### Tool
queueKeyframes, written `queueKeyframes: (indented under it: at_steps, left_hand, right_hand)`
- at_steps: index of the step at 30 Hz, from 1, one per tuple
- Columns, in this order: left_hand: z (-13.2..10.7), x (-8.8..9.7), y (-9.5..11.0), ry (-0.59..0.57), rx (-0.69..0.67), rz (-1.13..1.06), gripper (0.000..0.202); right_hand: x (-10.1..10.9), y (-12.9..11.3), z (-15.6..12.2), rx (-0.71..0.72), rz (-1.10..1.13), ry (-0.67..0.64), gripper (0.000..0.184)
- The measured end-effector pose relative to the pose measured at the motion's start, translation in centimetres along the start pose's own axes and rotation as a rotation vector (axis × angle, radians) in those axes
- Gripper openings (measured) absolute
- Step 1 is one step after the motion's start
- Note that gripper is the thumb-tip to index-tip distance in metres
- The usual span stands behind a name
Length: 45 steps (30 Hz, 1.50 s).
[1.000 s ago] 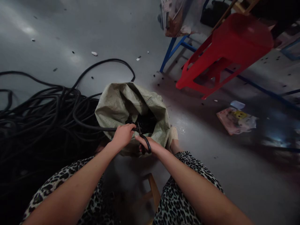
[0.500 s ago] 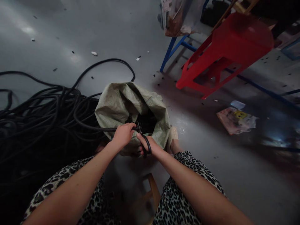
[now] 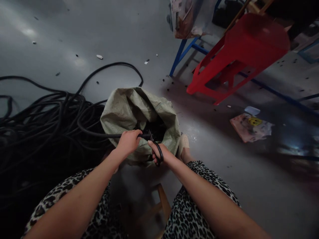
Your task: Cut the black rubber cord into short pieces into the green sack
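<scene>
My left hand [image 3: 128,141] is closed around a black cable [image 3: 99,134] and holds its end over the mouth of a greenish woven sack [image 3: 129,108]. My right hand [image 3: 161,155] grips black-handled scissors [image 3: 155,147], whose blades meet the cable end just right of my left hand. The cable runs left to a large tangled pile of black cable [image 3: 42,122] on the floor. Dark pieces lie inside the sack. My legs in leopard-print cloth show at the bottom.
A red plastic stool [image 3: 239,53] lies tipped at the upper right beside blue metal frame legs [image 3: 179,56]. A pink wrapper [image 3: 250,126] lies on the grey floor at the right. A wooden stool edge [image 3: 163,200] shows between my knees. My foot [image 3: 184,146] rests by the sack.
My right hand with the scissors has shifted slightly right and down. My left hand has stayed on the cable at the sack's mouth.
</scene>
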<state>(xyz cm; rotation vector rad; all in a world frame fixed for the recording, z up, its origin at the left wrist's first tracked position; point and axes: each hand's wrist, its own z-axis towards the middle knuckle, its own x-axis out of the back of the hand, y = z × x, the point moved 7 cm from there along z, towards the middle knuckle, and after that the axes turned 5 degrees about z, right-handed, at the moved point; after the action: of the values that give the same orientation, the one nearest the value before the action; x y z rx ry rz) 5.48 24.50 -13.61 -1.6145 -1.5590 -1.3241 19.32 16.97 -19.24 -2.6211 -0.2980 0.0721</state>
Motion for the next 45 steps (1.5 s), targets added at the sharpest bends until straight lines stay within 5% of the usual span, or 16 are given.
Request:
queueKeyframes:
  at_steps: [11, 18, 29, 45]
  left_hand:
    - [0.0, -1.2, -0.1, -0.087, -0.018, 0.087, 0.027]
    - [0.1, -0.9, -0.3, -0.038, 0.015, 0.086, 0.028]
    - [0.2, -0.1, -0.4, 0.069, 0.038, 0.047, 0.028]
    - [0.1, -0.3, -0.1, 0.038, 0.016, 0.015, 0.029]
  right_hand:
    - [0.4, 1.6, 0.6, -0.057, -0.078, -0.010, 0.050]
    - [1.2, 0.8, 0.0, -0.058, 0.002, 0.071, 0.049]
    - [0.0, 0.5, 0.6, 0.019, 0.036, -0.064, 0.053]
    - [-1.0, -0.1, 0.2, 0.005, 0.078, -0.104, 0.046]
